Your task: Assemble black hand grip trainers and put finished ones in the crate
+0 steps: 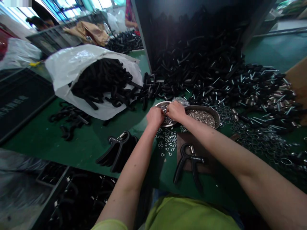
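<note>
My left hand (pixel 155 116) and my right hand (pixel 176 111) meet over a round metal bowl (pixel 170 125) of small shiny metal parts. The fingers of both are closed in a pinch; whatever lies between them is too small to make out. Beside my right wrist stands an oval metal dish (pixel 217 118) filled with tiny metal pieces (pixel 202 117). Small metal rings (pixel 169 140) lie scattered just in front of the bowl. Nearer to me, a black hand grip strengthener (pixel 185 163) with a coil spring rests partly on a brown mat (pixel 211 167).
Several similar hand grips (pixel 117 151) stand together left of my forearm. A white sack (pixel 69 68) spills black handles (pixel 103 80). Behind the bowls, a large tipped bin (pixel 192 19) holds more black parts. Springs and pins (pixel 263 92) are heaped at right. Another person's arm (pixel 130 23) shows far back.
</note>
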`<state>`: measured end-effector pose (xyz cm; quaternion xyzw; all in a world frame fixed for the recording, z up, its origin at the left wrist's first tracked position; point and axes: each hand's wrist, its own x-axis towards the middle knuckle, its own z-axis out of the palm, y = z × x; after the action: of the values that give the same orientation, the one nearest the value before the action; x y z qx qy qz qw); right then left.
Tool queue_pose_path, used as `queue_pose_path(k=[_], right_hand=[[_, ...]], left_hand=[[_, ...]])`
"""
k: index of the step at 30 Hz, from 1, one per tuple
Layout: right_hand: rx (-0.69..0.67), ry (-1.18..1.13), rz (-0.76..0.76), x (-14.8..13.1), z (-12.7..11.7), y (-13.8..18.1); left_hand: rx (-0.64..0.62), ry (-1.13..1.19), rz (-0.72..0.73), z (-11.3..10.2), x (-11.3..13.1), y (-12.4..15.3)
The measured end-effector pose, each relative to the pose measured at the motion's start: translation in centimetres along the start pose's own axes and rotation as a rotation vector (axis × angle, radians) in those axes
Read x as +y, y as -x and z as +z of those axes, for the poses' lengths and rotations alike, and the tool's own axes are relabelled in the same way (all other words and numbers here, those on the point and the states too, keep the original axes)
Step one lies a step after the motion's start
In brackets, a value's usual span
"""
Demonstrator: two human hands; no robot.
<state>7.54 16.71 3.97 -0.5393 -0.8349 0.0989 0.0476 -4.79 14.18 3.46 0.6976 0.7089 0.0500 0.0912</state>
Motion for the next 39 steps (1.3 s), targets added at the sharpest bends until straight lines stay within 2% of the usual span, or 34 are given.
queue_pose_path(k=[4,8,13,17,21,23,25,27,29,33,39], right_hand=[[-0.011,-0.017,-0.017,-0.2,1.2,-0.7],[0.003,-0.070,-0.046,0.2,1.8,-0.5],[0.089,-0.178,-0.003,0.7,0.5,0.4],[0.115,-0.316,-0.036,2.3,-1.9,4.7],[0.047,-0.527,-0.075,4.4,-1.9,12.0],[0.005,-0.563,-0.049,5.1,-0.8,15.0],[-0.003,-0.613,-0.002,5.3,0.5,17.0],[0.017,-0.648,0.033,5.3,1.6,17.8],[0.041,-0.631,0.032,5.2,2.3,17.7],[0.032,-0.473,-0.039,4.6,2.2,17.0],[-0.043,0.046,-0.278,2.7,1.0,17.3]], left_hand=[[-0.059,-0.002,0.014,0.1,0.3,-0.5],[-0.046,-0.003,0.017,0.5,0.7,-0.4],[-0.018,0.022,0.049,0.7,0.7,-0.3],[0.068,0.150,0.044,0.4,0.5,0.2],[0.111,0.678,0.032,0.6,0.8,2.8],[0.037,0.942,0.020,1.2,1.1,5.3],[-0.119,1.182,-0.020,1.9,1.4,8.1],[-0.302,1.359,-0.091,2.8,1.5,10.7],[-0.428,1.446,-0.171,3.8,1.5,12.8],[-0.523,1.554,-0.277,5.1,1.3,15.0],[-0.554,1.606,-0.298,4.7,1.2,14.9]])
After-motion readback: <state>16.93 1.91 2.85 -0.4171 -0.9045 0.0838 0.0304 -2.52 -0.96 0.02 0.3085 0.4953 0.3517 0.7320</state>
